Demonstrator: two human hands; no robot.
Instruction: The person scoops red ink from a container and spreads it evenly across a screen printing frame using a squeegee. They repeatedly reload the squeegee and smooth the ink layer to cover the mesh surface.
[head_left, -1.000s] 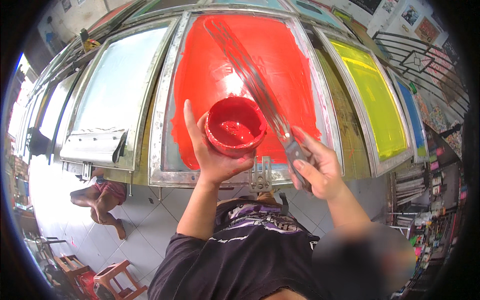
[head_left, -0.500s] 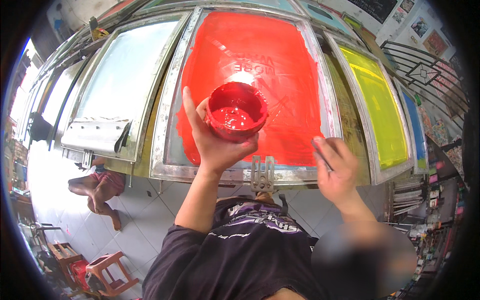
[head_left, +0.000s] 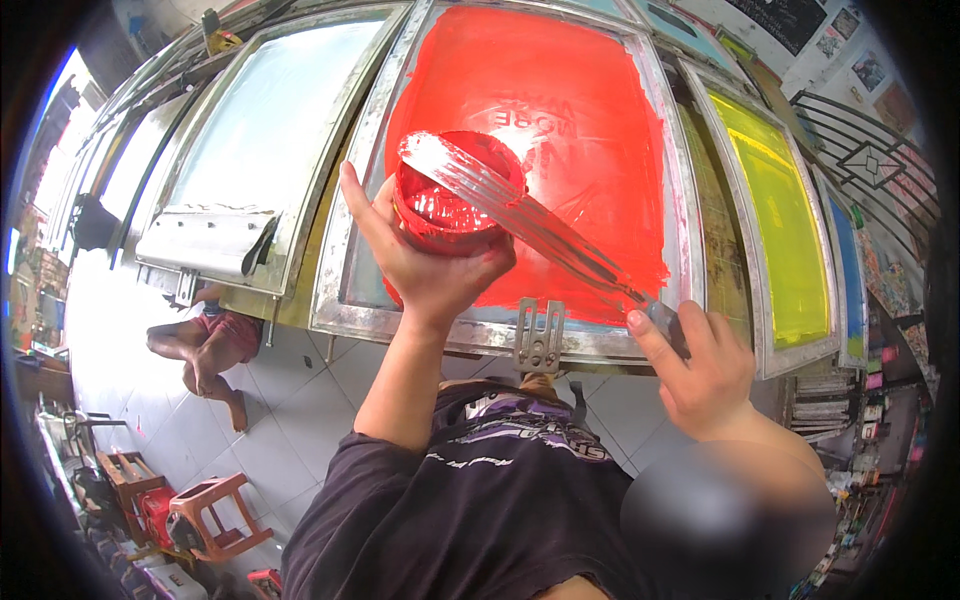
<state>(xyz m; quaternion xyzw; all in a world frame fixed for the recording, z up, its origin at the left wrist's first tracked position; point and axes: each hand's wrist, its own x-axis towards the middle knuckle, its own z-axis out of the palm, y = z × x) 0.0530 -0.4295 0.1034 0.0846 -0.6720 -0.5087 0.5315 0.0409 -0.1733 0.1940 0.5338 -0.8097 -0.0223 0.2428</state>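
Observation:
My left hand (head_left: 432,278) grips a round tub (head_left: 440,236) of wet red ink from below and the side, holding it over the printing screen with its mouth facing up. In my right hand (head_left: 708,372) is the handle of a long metal ink spatula (head_left: 560,240). Its blade, streaked and coated with red ink, slants up to the left across the tub's mouth. The broad tip lies over the tub's far left side; whether the blade rests on the rim I cannot tell. Beneath both hands, a metal-framed screen (head_left: 590,70) is covered in red, with faint reversed lettering.
A pale screen (head_left: 270,120) with a metal squeegee-like bar (head_left: 205,240) stands to the left, a yellow screen (head_left: 775,230) to the right. A metal bracket (head_left: 538,335) sticks out at the near edge. A seated person's legs (head_left: 215,360) and a stool (head_left: 215,515) are lower left.
The spatula blade now shows raised across the tub; before, it could not be made out. My right hand has shifted right and slightly down. The tub sits slightly further left and higher.

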